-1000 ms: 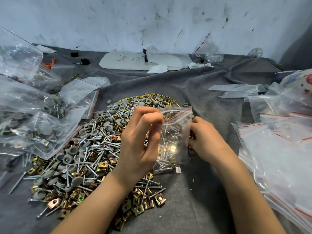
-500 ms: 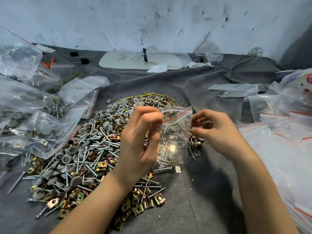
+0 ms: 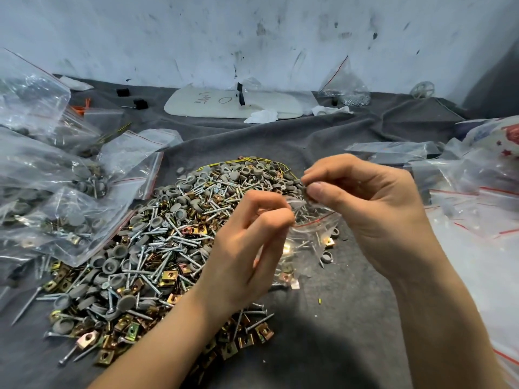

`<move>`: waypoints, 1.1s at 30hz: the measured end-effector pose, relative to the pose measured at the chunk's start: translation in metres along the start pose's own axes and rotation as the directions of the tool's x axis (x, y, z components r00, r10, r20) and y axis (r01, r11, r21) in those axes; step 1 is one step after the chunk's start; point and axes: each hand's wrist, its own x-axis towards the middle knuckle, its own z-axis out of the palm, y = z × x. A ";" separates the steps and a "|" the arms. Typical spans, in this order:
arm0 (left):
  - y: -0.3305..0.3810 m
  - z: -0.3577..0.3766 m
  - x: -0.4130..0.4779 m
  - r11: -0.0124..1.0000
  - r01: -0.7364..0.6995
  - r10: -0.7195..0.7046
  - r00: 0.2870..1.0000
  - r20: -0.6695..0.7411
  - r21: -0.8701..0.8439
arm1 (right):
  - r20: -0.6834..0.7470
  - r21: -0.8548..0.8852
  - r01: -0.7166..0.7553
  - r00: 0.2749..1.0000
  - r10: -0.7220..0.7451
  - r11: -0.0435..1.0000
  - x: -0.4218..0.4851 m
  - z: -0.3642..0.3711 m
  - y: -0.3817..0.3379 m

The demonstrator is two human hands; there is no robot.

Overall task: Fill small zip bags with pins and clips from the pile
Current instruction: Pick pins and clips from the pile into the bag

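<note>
Grey cloth covers the surface that carries the pile of screws, clips and caps. At the pile's right edge, the left hand pinches the zip bag by its rim. The right hand pinches small parts just above the bag mouth. Hold the mouth wide and release the parts low, so that none spill beside the pile.
</note>
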 end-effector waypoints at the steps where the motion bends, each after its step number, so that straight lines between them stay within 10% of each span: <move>1: 0.000 0.000 0.000 1.000 0.003 -0.003 1.000 -0.002 0.000 | 0.034 -0.019 0.008 0.999 -0.007 1.000 0.000 0.000 -0.001; 9: -0.001 -0.004 0.003 0.997 0.073 -0.070 0.994 -0.083 0.028 | -0.180 -0.134 -0.118 0.979 0.093 0.984 0.002 -0.004 0.012; 13: -0.003 -0.004 0.003 0.991 0.130 -0.123 0.981 -0.149 0.036 | -0.024 -0.600 -0.347 0.908 0.418 0.721 0.001 0.000 0.039; 19: -0.003 -0.003 0.003 0.991 0.125 -0.119 0.983 -0.139 0.035 | 0.069 -0.835 -0.256 0.829 0.555 0.486 -0.003 0.013 0.052; 33: -0.006 -0.003 0.001 0.993 0.116 -0.111 0.986 -0.121 0.030 | 0.224 -0.815 -0.145 0.814 0.536 0.562 -0.005 0.016 0.052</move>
